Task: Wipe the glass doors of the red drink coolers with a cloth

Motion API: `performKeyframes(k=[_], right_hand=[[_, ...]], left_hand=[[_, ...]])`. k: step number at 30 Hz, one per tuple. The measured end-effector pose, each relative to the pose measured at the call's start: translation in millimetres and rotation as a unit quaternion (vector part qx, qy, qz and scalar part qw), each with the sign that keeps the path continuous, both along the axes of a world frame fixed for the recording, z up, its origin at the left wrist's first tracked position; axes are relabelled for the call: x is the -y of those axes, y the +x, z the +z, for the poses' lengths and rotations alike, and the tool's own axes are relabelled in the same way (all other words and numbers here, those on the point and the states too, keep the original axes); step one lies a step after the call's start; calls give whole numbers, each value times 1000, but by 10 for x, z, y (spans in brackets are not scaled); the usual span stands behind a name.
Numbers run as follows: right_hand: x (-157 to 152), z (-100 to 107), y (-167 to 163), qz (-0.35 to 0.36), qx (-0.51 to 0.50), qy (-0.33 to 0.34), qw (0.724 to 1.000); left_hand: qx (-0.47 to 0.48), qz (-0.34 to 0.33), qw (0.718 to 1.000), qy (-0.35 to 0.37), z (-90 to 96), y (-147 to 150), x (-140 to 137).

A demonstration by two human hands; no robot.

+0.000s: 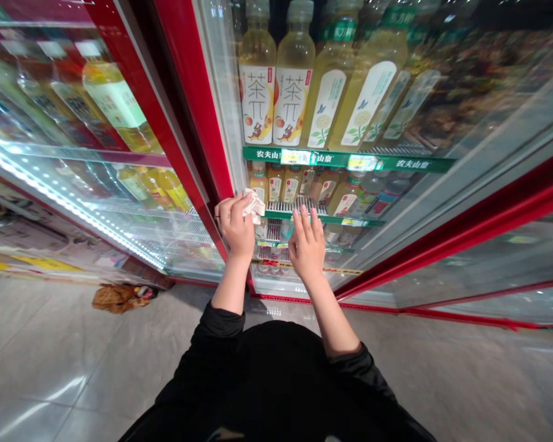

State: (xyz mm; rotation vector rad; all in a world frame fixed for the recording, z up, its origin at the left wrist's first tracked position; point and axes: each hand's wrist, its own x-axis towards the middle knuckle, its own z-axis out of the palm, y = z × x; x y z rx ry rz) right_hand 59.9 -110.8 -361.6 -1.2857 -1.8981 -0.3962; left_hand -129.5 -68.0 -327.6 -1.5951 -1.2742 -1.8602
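Note:
My left hand (235,224) is closed on a crumpled white tissue (254,202), at the red edge of a glass-doored drinks cooler. Its fingers curl by the red frame (203,92), and the tissue sticks out on the glass side. To the right, my right hand (308,242) is open, its fingers stretched up in front of the glass door; whether the fingertips touch the glass I cannot tell. Behind the glass, tea bottles (294,92) with white labels stand on a shelf with a green price strip (415,164). Smaller bottles (290,184) fill the shelf below.
On the left stands another lit cooler section with drink bottles (115,92). A crumpled brown bag-like item (120,298) lies on the grey tiled floor (41,356) near its base. A red diagonal frame bar (442,227) crosses on the right.

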Motion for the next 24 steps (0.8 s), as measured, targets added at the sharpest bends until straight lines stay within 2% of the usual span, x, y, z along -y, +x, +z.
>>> performKeyframes(k=[4,7,10,14,16,19,21,24], right_hand=[[-22,-65,6,-20,-14,-13,1000],[-51,-137,21,-33,-26,-47,998],[-86,-193,66,-43,-28,-59,997],[-123,-231,140,-67,-42,-46,996],[-132,-245,166,-77,-56,-36,995],[-139,-269,197,-93,-66,-25,993],[-144,-286,220,-97,-59,-26,993],[-159,-307,264,-95,-47,-35,994]], left_hand=[[5,38,999,-17,-123,56,74],[-13,8,1000,-19,-170,271,97],[-34,-30,999,-30,-82,373,46],[-21,13,998,-58,24,217,-29],[13,37,998,-47,-18,154,-32],[49,33,998,-26,-146,223,-24],[45,35,998,-15,-190,334,-34],[0,41,999,1,-119,426,-82]])
